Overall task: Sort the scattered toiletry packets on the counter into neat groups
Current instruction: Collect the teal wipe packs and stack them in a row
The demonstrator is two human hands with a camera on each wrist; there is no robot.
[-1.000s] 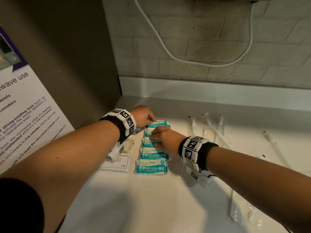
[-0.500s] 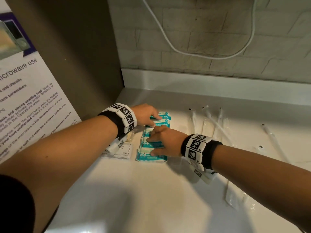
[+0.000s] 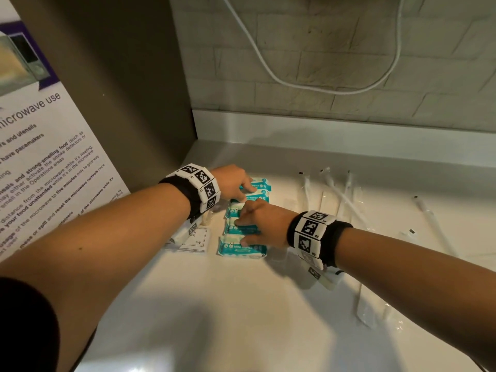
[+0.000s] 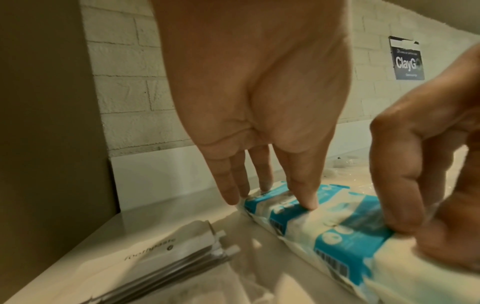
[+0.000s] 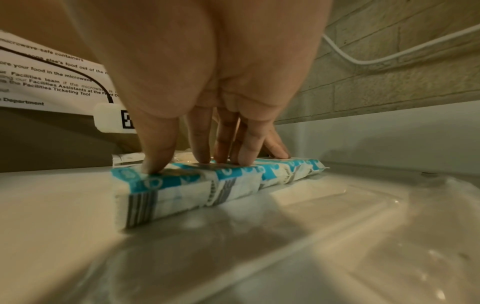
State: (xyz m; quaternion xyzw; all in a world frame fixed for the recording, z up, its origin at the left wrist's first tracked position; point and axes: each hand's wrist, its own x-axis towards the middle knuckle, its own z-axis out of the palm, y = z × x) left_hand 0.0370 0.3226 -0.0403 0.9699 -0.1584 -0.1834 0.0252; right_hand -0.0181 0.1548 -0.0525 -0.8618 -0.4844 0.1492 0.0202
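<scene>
Several teal-and-white mini wipes packets (image 3: 243, 247) lie in a column on the white counter (image 3: 241, 304), touching one another. My left hand (image 3: 236, 183) rests straight fingers (image 4: 302, 197) on the far packets (image 4: 311, 216) of the column. My right hand (image 3: 257, 224) presses straight fingertips (image 5: 158, 162) down on the near packets (image 5: 207, 181). Neither hand curls round a packet. White toothpaste packets (image 3: 193, 238) lie left of the column, also seen as toothpaste packets (image 4: 168, 253) in the left wrist view.
Several wrapped toothbrushes (image 3: 341, 194) lie scattered to the right, one more toothbrush (image 3: 432, 218) further right. Clear wrapped items (image 3: 370, 312) sit under my right forearm. A brown side panel (image 3: 120, 89) with a microwave notice (image 3: 40, 157) stands left; a white cable (image 3: 308, 84) hangs on the brick wall.
The wipes packets have been pushed closer into a tighter column. My right hand slid toward the near packets and flattened onto them; my left hand stayed at the far end.
</scene>
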